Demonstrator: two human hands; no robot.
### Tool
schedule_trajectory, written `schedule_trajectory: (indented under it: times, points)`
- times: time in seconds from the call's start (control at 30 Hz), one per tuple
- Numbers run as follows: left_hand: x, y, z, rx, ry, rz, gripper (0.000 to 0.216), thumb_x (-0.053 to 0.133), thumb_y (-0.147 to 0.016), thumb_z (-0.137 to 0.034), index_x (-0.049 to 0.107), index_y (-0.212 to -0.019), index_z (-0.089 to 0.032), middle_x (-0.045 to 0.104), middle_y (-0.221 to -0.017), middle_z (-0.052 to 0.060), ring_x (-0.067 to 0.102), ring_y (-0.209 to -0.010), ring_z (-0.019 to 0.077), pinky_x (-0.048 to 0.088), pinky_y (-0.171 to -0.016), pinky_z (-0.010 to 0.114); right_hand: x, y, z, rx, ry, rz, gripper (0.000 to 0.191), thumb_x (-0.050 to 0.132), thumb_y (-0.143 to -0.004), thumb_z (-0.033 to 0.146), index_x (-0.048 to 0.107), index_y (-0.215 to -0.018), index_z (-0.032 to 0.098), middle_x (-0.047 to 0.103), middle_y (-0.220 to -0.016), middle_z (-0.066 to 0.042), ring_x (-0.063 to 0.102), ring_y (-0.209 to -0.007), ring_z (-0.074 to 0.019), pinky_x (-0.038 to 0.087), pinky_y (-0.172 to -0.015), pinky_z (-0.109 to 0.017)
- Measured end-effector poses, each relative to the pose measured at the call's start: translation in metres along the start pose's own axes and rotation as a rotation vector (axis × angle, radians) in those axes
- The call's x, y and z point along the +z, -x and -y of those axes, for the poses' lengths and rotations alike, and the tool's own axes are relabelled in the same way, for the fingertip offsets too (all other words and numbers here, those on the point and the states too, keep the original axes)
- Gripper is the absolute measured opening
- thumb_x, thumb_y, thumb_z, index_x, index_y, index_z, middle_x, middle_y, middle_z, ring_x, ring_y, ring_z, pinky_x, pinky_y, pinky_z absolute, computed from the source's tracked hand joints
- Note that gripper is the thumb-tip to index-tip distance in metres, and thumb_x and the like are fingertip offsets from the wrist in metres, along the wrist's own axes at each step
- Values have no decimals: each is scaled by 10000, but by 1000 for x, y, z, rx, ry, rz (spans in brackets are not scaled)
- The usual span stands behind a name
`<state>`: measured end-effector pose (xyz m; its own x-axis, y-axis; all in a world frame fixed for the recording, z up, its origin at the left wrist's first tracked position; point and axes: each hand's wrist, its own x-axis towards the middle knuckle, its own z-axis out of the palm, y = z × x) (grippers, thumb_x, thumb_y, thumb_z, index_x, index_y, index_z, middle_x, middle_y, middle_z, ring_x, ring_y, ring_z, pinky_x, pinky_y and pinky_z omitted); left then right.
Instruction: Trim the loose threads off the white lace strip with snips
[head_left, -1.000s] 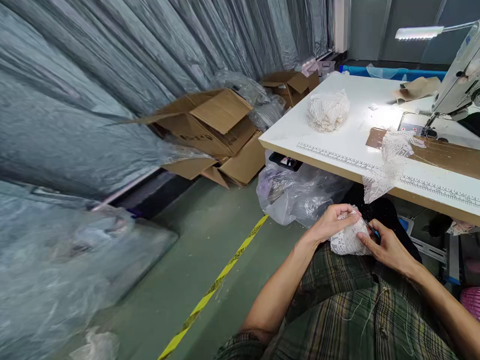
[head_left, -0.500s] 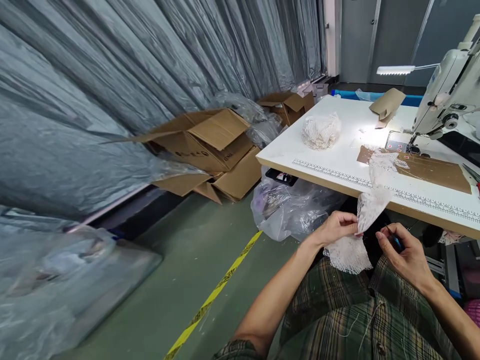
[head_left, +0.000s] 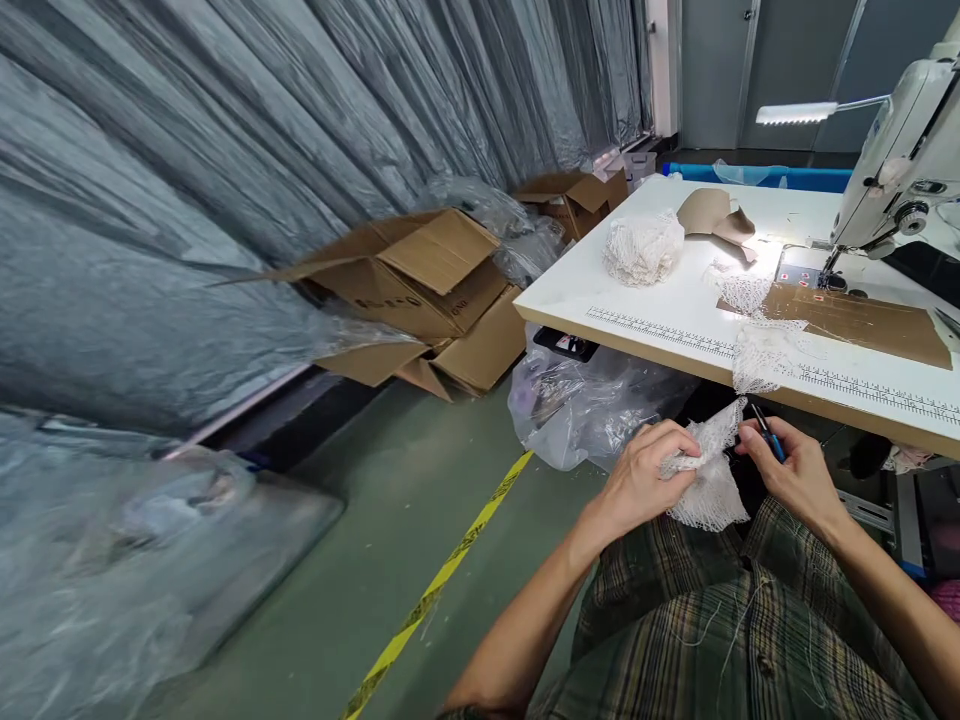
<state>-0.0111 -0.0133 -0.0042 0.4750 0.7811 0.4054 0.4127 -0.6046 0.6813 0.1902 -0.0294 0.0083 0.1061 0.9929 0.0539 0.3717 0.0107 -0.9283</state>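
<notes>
White table beyond; lace pinched between left fingers.

Both bare arms angle inward; the left hand pinches, thumb toward bent fingers, and the right hand curls in a grip nearby.

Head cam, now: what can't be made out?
Head view:
Gripped part of the lace: covered by the left hand.
Full shape of the blue tool: partly covered by the right hand.
Rest of the sewing machine: cut off by the right edge.
Ruler numbers: too small.
Clear plastic contents, lower left: blurred.
</notes>
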Motion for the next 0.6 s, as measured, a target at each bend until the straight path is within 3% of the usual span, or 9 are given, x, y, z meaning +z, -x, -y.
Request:
schedule_trajectory:
  times: [0.17,0.3,0.37,0.5,0.6]
  points:
    - [7,-1,-4,145,58,36,136,645,-812,-183,633,-948,-185,677,-951,60,644,-910,199,463,-846,356,11,-1,-3,26,-76,26,477,620,-727,653,583,-745,179,479,-595,16,385,-505,-112,346,-458,-239]
    - [8,-20,16,-67,383,12,441,712,-784,-438,634,-1139,-189,592,-1228,124,569,-1172,259,444,-1001,402,6,8,-3,-90,-34,114,335,579,-820,500,583,-723,180,439,-596,28,372,-529,-107,343,-491,-229]
    - [13,-32,27,-192,618,87,489,654,-813,-507,633,-1191,-198,566,-1312,119,517,-1265,274,407,-1056,401,4,12,-1,-125,-17,166,303,556,-849,454,580,-718,181,428,-596,31,364,-529,-105,337,-491,-227]
    - [31,-46,32,-380,1065,335,548,701,-724,-607,697,-1025,-149,664,-1155,124,619,-1084,270,467,-936,366,0,16,0,-165,10,222,295,544,-867,440,577,-719,187,441,-600,23,384,-538,-115,349,-498,-230]
    - [35,-46,27,-459,1137,333,485,808,-655,-547,688,-862,-125,690,-931,88,641,-840,187,480,-784,298,-5,15,-4,-164,48,228,327,538,-878,486,601,-756,189,491,-628,6,418,-557,-130,372,-515,-240]
